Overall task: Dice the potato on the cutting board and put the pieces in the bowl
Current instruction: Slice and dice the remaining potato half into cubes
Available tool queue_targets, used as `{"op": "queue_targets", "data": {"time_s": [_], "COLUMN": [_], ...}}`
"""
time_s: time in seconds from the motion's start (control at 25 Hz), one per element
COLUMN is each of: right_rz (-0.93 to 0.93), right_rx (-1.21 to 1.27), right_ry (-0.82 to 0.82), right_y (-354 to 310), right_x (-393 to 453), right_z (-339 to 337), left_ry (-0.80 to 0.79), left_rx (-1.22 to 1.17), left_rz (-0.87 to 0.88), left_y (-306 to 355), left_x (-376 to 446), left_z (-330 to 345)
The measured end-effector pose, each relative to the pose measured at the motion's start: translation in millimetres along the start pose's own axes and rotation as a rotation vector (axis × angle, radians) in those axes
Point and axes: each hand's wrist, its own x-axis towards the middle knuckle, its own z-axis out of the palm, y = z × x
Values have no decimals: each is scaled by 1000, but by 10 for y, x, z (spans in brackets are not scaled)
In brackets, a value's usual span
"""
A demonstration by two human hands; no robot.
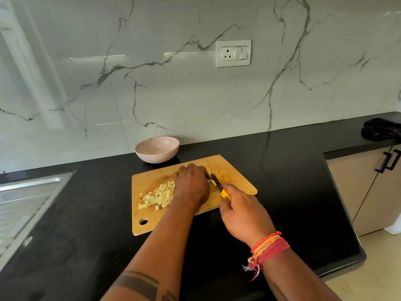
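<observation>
Potato point(220, 175), cut into slices that remain together, lies on the far right part of the cutting board point(152, 220), with its long axis running from near left to far right. Left hand point(192, 184) rests palm down on the board with fingers curled over the potato's left end, holding it in place. Right hand point(243, 211) grips the yellow handle of the knife point(219, 187); the dark blade points away from the person and toward the left, meeting the potato just beside the left fingertips. Diced pieces point(157, 196) form a loose pile on the board's left half, close to the left edge. Board sits on the black counter point(282, 170), skewed, with its hanging hole at the near left corner. Bowl point(157, 149) stands upright beyond the board's far left edge, near the marble wall. Bare counter lies right of the board. Steel sink drainboard point(28, 198) occupies the left; a dark cloth point(382, 129) lies far right.
</observation>
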Motion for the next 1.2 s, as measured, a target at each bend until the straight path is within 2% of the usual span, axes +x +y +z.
{"op": "queue_targets", "data": {"time_s": [0.4,0.76,0.96,1.2], "right_rz": [-121,-175,-170,-176], "right_rx": [-194,-215,-185,-217], "right_ry": [-11,-17,-1,-15], "right_y": [-104,-134,-105,-120], "right_x": [-87,-49,-82,-70], "right_z": [78,102,106,106], "left_ry": [-6,34,18,74], "left_rx": [-51,-124,-103,-69], "left_rz": [-95,-129,-147,-147], "left_y": [-209,-217,-219,-218], "left_x": [-184,-176,-142,-131], "left_z": [-127,-102,-100,-46]}}
